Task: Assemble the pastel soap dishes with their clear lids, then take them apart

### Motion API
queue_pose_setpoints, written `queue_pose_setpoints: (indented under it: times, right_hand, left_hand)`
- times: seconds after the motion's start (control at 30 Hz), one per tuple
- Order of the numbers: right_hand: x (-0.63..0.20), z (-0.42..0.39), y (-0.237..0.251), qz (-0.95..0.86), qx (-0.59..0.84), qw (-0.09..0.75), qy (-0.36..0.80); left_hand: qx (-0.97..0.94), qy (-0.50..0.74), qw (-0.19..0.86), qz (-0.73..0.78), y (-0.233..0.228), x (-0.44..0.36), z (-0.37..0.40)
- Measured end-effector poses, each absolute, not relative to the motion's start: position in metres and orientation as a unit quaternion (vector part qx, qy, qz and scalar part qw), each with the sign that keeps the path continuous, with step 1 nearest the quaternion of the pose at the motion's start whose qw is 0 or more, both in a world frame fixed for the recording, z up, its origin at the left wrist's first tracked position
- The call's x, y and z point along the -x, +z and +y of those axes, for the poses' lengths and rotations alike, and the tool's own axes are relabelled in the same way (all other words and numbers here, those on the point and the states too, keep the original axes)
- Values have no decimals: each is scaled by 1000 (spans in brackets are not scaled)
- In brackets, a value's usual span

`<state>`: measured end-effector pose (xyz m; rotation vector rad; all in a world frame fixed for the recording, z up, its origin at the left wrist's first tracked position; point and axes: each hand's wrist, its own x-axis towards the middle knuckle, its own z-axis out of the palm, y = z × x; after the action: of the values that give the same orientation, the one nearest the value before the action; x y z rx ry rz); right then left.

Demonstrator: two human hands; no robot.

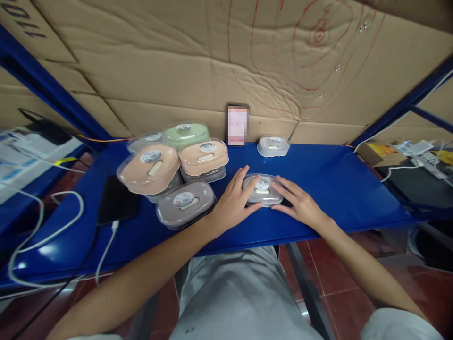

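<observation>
Ok so using the phone as the landmark: the grey container sits on the blue tabletop on the near side of the phone, a touch to its right, with 2 hands on it. The left hand rests on the end nearer the containers left of the phone, the right hand on the other end. Fingers are spread and laid on the thing, not curled round it, thumbs along the near edge. Can't tell how hard they're pressing.

Tips imo: keep the push even from both ends so it doesn't skid or twist. The clear cover looks slick and a bit bendy, so I'd go light, and stay off the round label. Watch that left forearm too, it passes right by a second grey container, left of the phone and nearer you. The peach containers behind that look easy to topple. The pale container right of the phone is well out of the way.
</observation>
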<state>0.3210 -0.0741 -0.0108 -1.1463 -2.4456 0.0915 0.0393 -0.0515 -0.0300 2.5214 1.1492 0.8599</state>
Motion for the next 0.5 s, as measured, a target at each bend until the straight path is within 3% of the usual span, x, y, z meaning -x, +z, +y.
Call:
queue_pose_setpoints:
  times: [0.23,0.5]
  right_hand:
    - [-326,-69,-17,-865,444,231,31]
    - [-325,-73,-15,-878,426,216,13]
  left_hand:
    - [-856,281,167,401,-35,-40,-48]
    - [-871,264,139,391,-37,-38,-46]
